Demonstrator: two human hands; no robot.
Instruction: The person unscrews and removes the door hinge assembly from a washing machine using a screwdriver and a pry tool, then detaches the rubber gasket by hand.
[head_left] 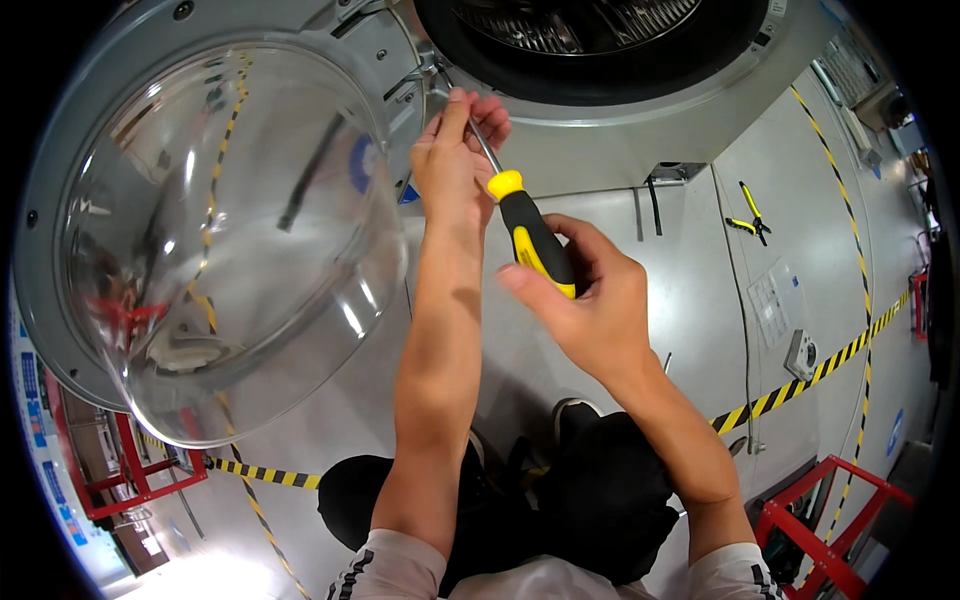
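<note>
My right hand [595,300] grips the black-and-yellow handle of a screwdriver [533,240], which slants up toward a metal door hinge [410,85] on the front of a grey washing machine [610,145]. My left hand [455,150] is curled around the upper shaft near the hinge; the screwdriver's tip is too small to make out clearly. The door [45,225] hangs open at the left, with its clear bowl-shaped glass [250,300] beside my left forearm. The dark rubber-rimmed drum opening [580,85] is at the top.
Yellow-and-black pliers [750,210], a clear compartment case [768,305] and a small pale metal block [801,355] lie on the floor at the right, near hazard tape and a cable. Red metal frames [800,510] stand at both lower sides. My knees are below my arms.
</note>
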